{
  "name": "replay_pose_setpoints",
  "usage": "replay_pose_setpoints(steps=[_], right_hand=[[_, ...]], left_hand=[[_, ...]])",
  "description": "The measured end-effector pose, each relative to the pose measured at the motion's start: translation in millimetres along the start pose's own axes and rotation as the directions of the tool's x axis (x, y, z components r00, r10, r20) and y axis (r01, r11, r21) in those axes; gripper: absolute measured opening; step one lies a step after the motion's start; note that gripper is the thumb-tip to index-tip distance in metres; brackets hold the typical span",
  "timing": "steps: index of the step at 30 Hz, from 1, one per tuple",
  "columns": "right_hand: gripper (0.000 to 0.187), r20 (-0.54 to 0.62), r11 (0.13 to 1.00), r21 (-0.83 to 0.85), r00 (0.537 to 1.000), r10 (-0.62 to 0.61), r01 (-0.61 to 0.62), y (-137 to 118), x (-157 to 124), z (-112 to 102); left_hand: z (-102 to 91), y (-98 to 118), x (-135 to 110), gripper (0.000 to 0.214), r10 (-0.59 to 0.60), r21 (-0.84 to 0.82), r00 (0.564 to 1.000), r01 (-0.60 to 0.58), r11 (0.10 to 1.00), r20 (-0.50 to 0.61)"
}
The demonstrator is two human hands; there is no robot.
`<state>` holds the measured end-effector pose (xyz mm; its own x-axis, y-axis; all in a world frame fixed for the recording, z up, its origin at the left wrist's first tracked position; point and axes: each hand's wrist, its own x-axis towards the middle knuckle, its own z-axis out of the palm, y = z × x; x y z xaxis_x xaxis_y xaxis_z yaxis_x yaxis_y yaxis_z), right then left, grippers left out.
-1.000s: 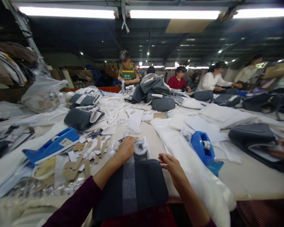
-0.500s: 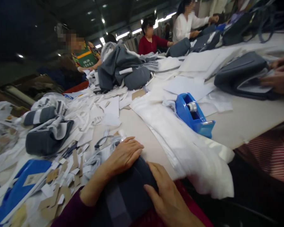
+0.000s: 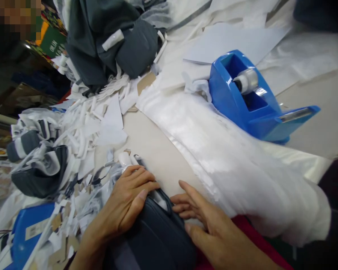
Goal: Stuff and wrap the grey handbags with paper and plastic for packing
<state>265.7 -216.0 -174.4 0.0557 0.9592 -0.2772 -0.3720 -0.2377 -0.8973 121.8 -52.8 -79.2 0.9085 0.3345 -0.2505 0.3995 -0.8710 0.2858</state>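
A dark grey-blue bag (image 3: 160,236) lies at the table's near edge, its far end facing the table. White wrapping or stuffing shows at an opening along its rim. My left hand (image 3: 129,200) is closed over the bag's far left end, fingers curled over the edge and thumb along the top. Along the bag's right side is my right hand (image 3: 205,221), its fingers stretched out and apart by the opening; whether the fingertips touch the rim I cannot tell. Crumpled clear plastic (image 3: 92,206) lies left of my left hand.
A blue tape dispenser (image 3: 248,101) stands at right, beside a long roll of white padding (image 3: 214,150). Paper scraps (image 3: 81,131) cover the left side. More dark bags (image 3: 41,176) lie there, and a dark pile (image 3: 101,37) rises behind. Part of another person (image 3: 50,41) shows at upper left.
My view has tipped down and come closer to the table. My right hand's fingers have loosened from the bag's side and spread; the bag's white-lined opening now shows between my hands.
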Motion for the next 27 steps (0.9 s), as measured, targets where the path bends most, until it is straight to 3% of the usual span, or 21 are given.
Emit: replay_pose_setpoints(steps=[7, 15, 20, 27], right_hand=[[0.076, 0.002, 0.987, -0.162, 1.0, -0.006, 0.006, -16, 22, 0], [0.1, 0.081, 0.966, -0.259, 0.997, 0.004, 0.017, -35, 31, 17], [0.109, 0.062, 0.959, -0.277, 0.997, -0.037, 0.052, -28, 42, 35], [0.112, 0.192, 0.942, -0.262, 0.968, -0.161, 0.209, -4, 60, 49]], left_hand=[[1.6, 1, 3, 0.04, -0.003, 0.007, 1.0, 0.003, 1.0, 0.029], [2.3, 4, 6, 0.031, -0.023, -0.009, 1.0, 0.023, 1.0, 0.014], [-1.7, 5, 0, 0.029, -0.014, 0.008, 0.997, 0.015, 1.0, -0.077], [10.1, 2, -13, 0.015, 0.017, 0.15, 0.974, 0.018, 0.988, -0.228]])
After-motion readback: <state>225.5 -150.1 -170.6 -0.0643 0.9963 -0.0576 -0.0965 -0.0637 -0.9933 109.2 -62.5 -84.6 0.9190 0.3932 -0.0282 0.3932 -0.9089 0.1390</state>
